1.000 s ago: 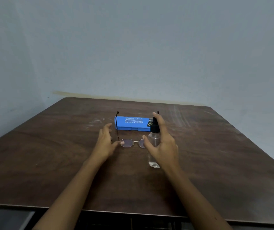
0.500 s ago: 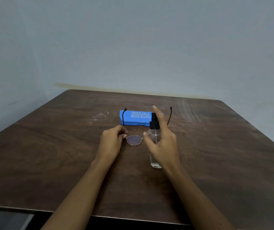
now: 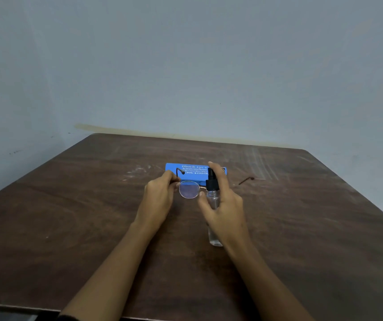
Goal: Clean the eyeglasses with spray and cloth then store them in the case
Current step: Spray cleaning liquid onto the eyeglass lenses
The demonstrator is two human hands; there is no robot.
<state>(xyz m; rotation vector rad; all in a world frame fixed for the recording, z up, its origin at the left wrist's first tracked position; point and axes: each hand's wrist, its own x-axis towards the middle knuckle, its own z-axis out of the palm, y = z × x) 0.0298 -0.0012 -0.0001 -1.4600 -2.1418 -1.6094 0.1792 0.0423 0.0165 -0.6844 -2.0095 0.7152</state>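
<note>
Thin metal-rimmed eyeglasses [image 3: 188, 189] are held up off the brown table, lenses facing me. My left hand [image 3: 159, 199] pinches them at the left hinge. One temple arm curls up by the left hand, the other sticks out to the right. My right hand [image 3: 226, 208] grips a clear spray bottle [image 3: 213, 200] with a black nozzle, forefinger on top of the pump, nozzle right beside the right lens, which it hides. A blue glasses case [image 3: 185, 170], closed, lies on the table just behind. No cloth is in view.
The dark wooden table [image 3: 93, 228] reaches to a pale wall at the back; its near edge runs along the bottom of the view. Pale scuff marks lie left and right of the case.
My left hand took hold of the glasses and lifted them off the table, tilting the lenses towards me. My right hand raised the spray bottle up beside them.
</note>
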